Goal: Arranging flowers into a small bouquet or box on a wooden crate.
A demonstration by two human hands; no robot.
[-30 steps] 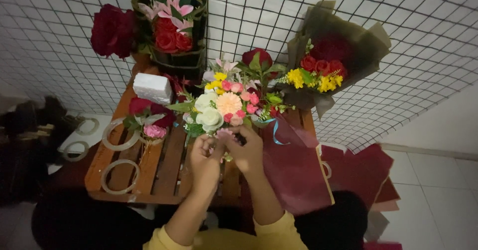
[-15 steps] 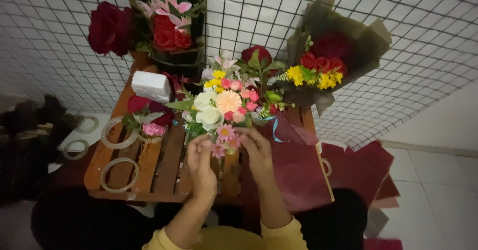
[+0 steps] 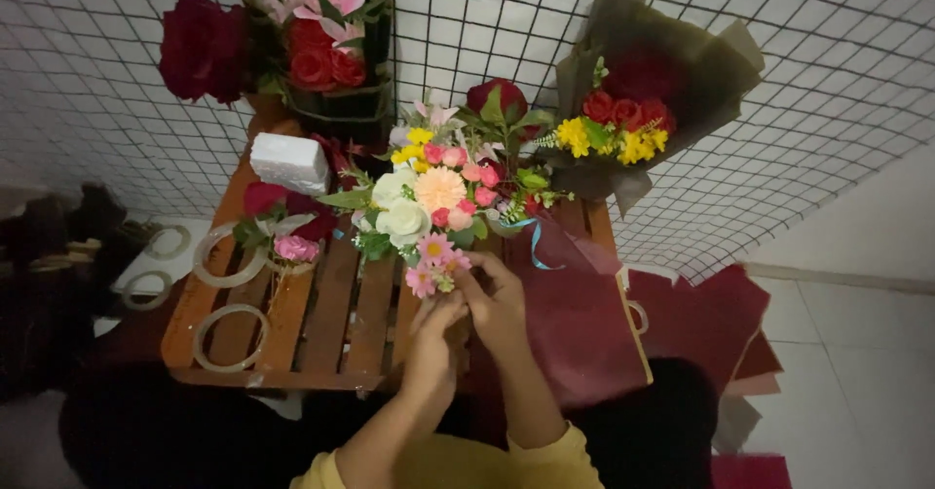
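Both my hands meet over the front of a small wooden slatted table [image 3: 331, 323]. My left hand [image 3: 433, 338] and my right hand [image 3: 497, 299] pinch the stems of a few small pink daisy-like flowers [image 3: 431, 265]. Just beyond them lies a mixed bunch of flowers [image 3: 438, 192] with white, peach, pink and yellow blooms and a dark red rose. Dark red wrapping paper [image 3: 584, 323] lies under my right wrist, with a blue ribbon [image 3: 534, 241] on it.
A white foam block [image 3: 289, 163], a pink flower [image 3: 295, 247] and clear tape rolls [image 3: 229, 338] sit on the table's left. Wrapped bouquets [image 3: 638, 109] and a red rose arrangement [image 3: 326, 51] lean on the wire-grid wall. More red paper [image 3: 706, 319] lies on the floor.
My hands have drawn slightly toward me and the small pink flowers now show above my fingers, where earlier my hands covered the bunch's lower edge.
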